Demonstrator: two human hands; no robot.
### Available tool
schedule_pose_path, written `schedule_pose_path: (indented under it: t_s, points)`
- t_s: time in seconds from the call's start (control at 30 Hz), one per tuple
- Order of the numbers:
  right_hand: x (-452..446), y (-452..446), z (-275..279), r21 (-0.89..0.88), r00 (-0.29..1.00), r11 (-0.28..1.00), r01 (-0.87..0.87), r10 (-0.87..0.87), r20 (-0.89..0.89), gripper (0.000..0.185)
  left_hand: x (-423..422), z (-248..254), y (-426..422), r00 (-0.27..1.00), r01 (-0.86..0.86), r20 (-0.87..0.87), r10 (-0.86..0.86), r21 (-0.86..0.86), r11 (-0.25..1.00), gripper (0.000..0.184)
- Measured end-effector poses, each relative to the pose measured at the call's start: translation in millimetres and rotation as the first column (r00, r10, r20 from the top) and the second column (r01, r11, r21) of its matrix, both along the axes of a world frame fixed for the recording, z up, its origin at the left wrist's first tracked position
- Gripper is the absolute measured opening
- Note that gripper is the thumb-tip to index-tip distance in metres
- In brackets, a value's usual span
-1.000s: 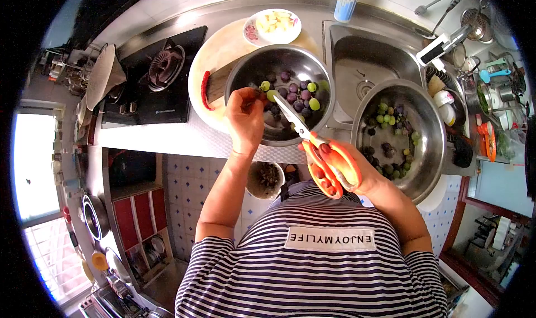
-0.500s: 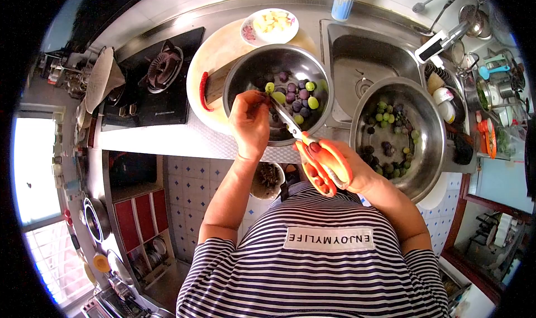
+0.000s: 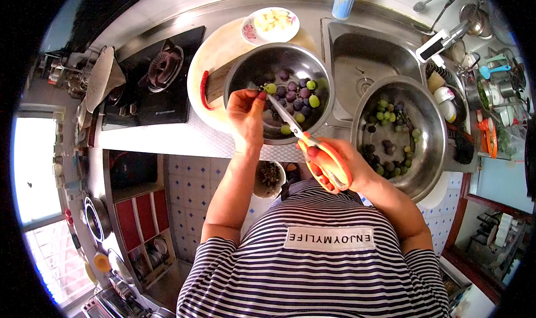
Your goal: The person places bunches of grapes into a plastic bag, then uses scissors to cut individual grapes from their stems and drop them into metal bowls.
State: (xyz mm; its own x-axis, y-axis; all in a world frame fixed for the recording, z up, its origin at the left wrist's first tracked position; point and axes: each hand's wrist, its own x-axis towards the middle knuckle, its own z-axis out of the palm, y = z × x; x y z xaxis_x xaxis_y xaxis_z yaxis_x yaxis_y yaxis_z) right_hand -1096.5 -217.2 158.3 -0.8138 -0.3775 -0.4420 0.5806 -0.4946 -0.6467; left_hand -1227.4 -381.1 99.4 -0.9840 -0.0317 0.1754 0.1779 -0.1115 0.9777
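Note:
My left hand [image 3: 245, 117] is closed in a pinch over the near left rim of a steel bowl [image 3: 237, 67]. A green grape [image 3: 270, 88] sits at its fingertips, apparently on a bit of stem that the fingers partly cover. My right hand [image 3: 343, 161] grips orange-handled scissors [image 3: 326, 164]. Their blades reach over the bowl, with the tips close to that grape and my left fingers. Loose purple grapes [image 3: 290, 96] and a few green ones lie in the bowl.
A second steel basin [image 3: 427, 173] on the right holds grapes on stems, beside the sink [image 3: 363, 55]. A red chili [image 3: 204, 89] lies on the round cutting board [image 3: 196, 67]. Behind the bowl stands a plate [image 3: 290, 36] of pale chopped pieces. The stove [image 3: 184, 67] is at left.
My left hand has shifted slightly left, and the green grape at its fingertips shows more clearly. The scissors' handles look closer together. A green grape now shows near the bowl's front.

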Motion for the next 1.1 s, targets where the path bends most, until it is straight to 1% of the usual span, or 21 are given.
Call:
schedule_pose_path:
  t_s: [0.03,0.07,0.1,0.17,0.23,0.3,0.4,0.47,0.53,0.6,0.63,0.7,0.73,0.8,0.83,0.9,0.93,0.97,1.0,1.03,1.1]
  points:
    - [1,2,-1,-0.111,0.998,0.994,0.01,-0.003,0.062,0.023,-3,-2,-2,0.993,0.029,0.105,-0.056,0.24,0.97,0.011]
    - [3,2,-2,-0.068,1.0,0.998,0.014,-0.013,0.022,0.042,-7,-8,-9,0.981,0.061,0.162,-0.106,0.263,0.963,0.011]
    - [3,3,-2,-0.068,1.0,0.998,0.012,-0.01,0.021,0.042,-8,-7,-9,0.982,0.059,0.161,-0.104,0.262,0.963,0.011]
    - [2,3,-1,-0.12,1.0,0.993,0.007,-0.004,0.022,0.043,-7,-6,-10,0.964,0.068,0.214,-0.16,0.383,0.921,0.011]
    - [-1,2,-1,-0.132,0.997,0.991,0.007,0.004,0.079,0.044,-7,-8,-11,0.958,0.079,0.221,-0.184,0.412,0.908,0.011]
    - [-2,2,-6,-0.145,0.994,0.989,0.009,0.006,0.105,0.036,-6,-7,-10,0.952,0.088,0.227,-0.206,0.441,0.893,0.011]
    - [-3,3,-12,-0.189,0.994,0.982,-0.012,0.032,0.106,0.041,-1,-1,-9,0.942,0.109,0.234,-0.242,0.468,0.877,0.011]
    - [-4,3,-10,-0.22,0.991,0.975,-0.001,0.03,0.128,0.039,0,-4,-11,0.926,0.182,0.225,-0.303,0.436,0.881,0.011]
    - [-5,1,-6,-0.252,0.988,0.968,0.011,0.028,0.151,0.036,0,-7,-12,0.923,0.182,0.232,-0.307,0.44,0.879,0.011]
    - [-4,0,-2,-0.162,0.999,0.987,0.004,0.005,0.053,0.03,0,-6,-12,0.92,0.182,0.238,-0.311,0.444,0.877,0.011]
    - [-4,-1,-1,-0.162,0.998,0.987,0.001,0.008,0.054,0.03,1,-3,-11,0.919,0.156,0.273,-0.286,0.415,0.896,0.01]
    - [-3,-3,1,-0.06,1.0,0.998,0.008,-0.009,-0.017,0.027,3,1,-11,0.917,0.124,0.307,-0.254,0.384,0.915,0.01]
    - [-4,-3,-1,-0.06,1.0,0.998,0.002,-0.003,-0.014,0.027,3,2,-11,0.921,0.134,0.303,-0.247,0.351,0.927,0.01]
    - [-4,-4,-9,0.047,1.0,0.999,-0.002,0.002,-0.021,0.026,2,4,-14,0.928,0.147,0.284,-0.24,0.313,0.938,0.009]
    - [-5,-1,-13,0.051,0.999,0.999,-0.017,0.019,-0.05,0.026,5,8,-19,0.93,0.129,0.291,-0.224,0.313,0.941,0.009]
    - [-3,4,-13,-0.012,0.997,1.0,-0.005,0.004,-0.077,0.027,15,22,-35,0.948,0.132,0.219,-0.232,0.394,0.91,0.008]
    - [-2,9,-11,-0.05,1.0,0.999,0.013,-0.012,0.013,0.032,22,27,-50,0.944,0.153,0.217,-0.25,0.382,0.911,0.01]
    - [2,9,-11,0.026,0.998,0.997,0.068,-0.068,-0.01,0.038,32,32,-70,0.929,0.233,0.207,-0.306,0.315,0.92,0.012]
    - [4,20,-7,-0.11,0.998,0.994,-0.025,0.019,-0.052,0.042,44,30,-93,0.916,0.276,0.226,-0.33,0.24,0.931,0.011]
    - [7,16,-5,-0.095,0.986,0.987,0.133,-0.123,0.109,0.043,56,28,-113,0.901,0.327,0.245,-0.359,0.163,0.931,0.011]
    - [13,21,2,0.167,0.996,0.983,0.07,-0.061,-0.062,0.044,80,19,-140,0.886,0.266,0.397,-0.239,-0.013,0.964,0.017]
